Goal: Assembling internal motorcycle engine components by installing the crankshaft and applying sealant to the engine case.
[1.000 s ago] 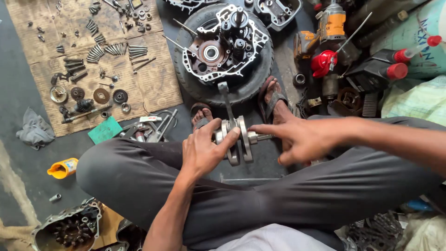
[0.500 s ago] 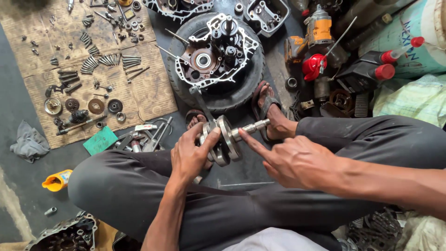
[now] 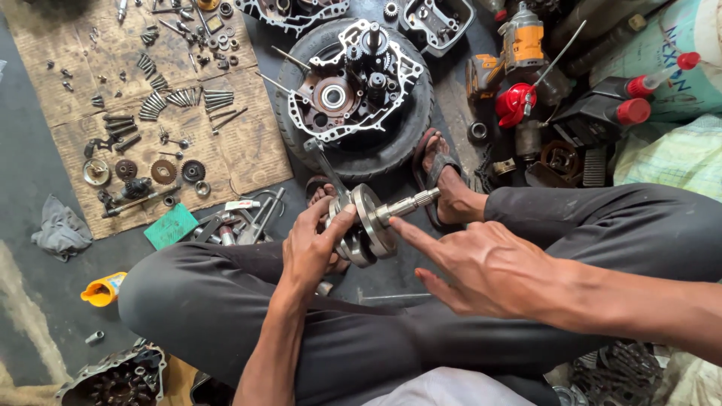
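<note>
My left hand grips a steel crankshaft by its round webs, above my crossed legs in dark trousers. Its connecting rod sticks up toward the tyre, and its splined shaft points right toward my sandalled foot. My right hand is beside it with fingers spread; the index fingertip touches the crankshaft web near the shaft's base. It holds nothing.
An engine crankcase half lies on a tyre ahead. Cardboard at the left carries several bolts, gears and washers. Wrenches lie by my left knee. A cordless tool, oil bottles and bags crowd the right.
The crankshaft has tilted so its shaft points up and to the right. My right hand let go of the shaft and drew back, fingers now spread, index touching the web.
</note>
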